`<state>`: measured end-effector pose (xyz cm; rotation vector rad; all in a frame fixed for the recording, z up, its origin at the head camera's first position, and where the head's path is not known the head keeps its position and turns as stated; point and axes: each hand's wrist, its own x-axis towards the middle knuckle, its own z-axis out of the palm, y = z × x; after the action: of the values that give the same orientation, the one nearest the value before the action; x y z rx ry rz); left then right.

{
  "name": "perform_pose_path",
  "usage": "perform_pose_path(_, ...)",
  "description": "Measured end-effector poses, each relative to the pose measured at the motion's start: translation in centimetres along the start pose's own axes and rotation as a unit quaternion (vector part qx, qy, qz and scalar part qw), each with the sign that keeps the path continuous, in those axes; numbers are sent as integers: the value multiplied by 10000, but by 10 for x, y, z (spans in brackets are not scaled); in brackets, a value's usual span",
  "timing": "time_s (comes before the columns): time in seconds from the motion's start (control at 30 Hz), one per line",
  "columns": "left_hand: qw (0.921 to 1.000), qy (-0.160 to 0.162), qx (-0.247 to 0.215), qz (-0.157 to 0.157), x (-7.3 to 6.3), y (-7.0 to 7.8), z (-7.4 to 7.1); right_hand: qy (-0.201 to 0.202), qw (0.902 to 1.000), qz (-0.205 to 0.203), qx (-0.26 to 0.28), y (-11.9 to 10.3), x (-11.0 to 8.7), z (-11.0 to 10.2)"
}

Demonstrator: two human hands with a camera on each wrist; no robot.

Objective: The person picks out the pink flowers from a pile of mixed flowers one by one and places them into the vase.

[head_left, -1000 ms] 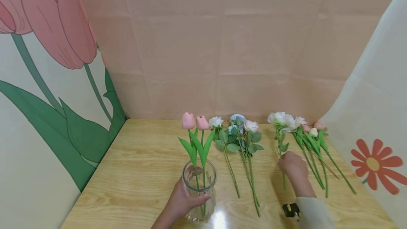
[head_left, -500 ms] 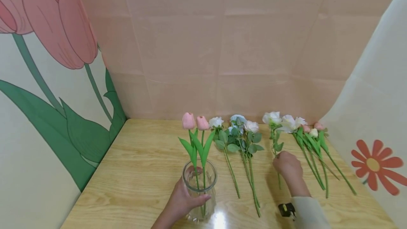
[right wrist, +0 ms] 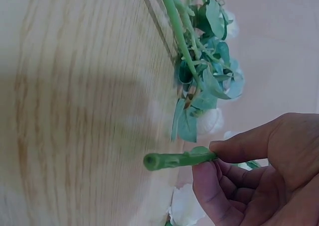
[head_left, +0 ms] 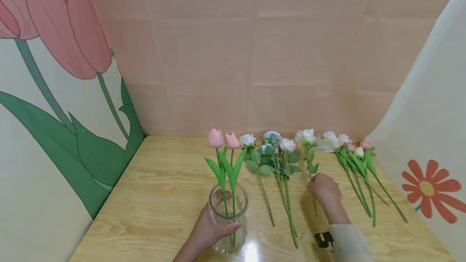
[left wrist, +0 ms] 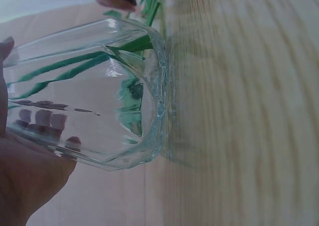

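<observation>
My left hand (head_left: 208,229) grips a clear glass vase (head_left: 228,216) standing on the table, with the thumb across its front. Two pink tulips (head_left: 215,138) rise upright from the vase, their stems seen through the glass (left wrist: 89,96) in the left wrist view. Out to the right, my right hand (head_left: 325,193) pinches the green stem (right wrist: 174,160) of a white flower (head_left: 306,136) between thumb and finger. That flower's head points away from me, and its cut stem end faces the camera in the right wrist view.
Between the hands lie several long-stemmed flowers: a white one (head_left: 247,139), blue ones (head_left: 272,136) and a pale pink one (head_left: 288,144). White blooms (head_left: 330,140) and several tulips (head_left: 358,151) lie at the right of the wooden table (head_left: 153,189). A pink cloth (head_left: 204,72) hangs behind.
My right hand has moved left with the white flower, away from the other white blooms. The left hand, vase and tulips have stayed in place.
</observation>
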<state>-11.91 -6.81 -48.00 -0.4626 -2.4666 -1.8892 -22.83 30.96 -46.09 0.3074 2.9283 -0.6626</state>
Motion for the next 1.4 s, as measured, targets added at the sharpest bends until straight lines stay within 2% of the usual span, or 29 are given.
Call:
perform_pose_path(0.33, 10000, 19, 7, -25, 0, 0, 0, -25, 10000, -35, -19, -4, 2, 8)
perform_pose_path(0.77, 9999, 36, 11, -104, 0, 2, 0, -280, 9996, 40, 4, -7, 6, 14)
perform_pose_path(1.4, 9999, 54, 50, -99, -1, 2, 0, -363, 9987, -120, -338, -6, 11, 17)
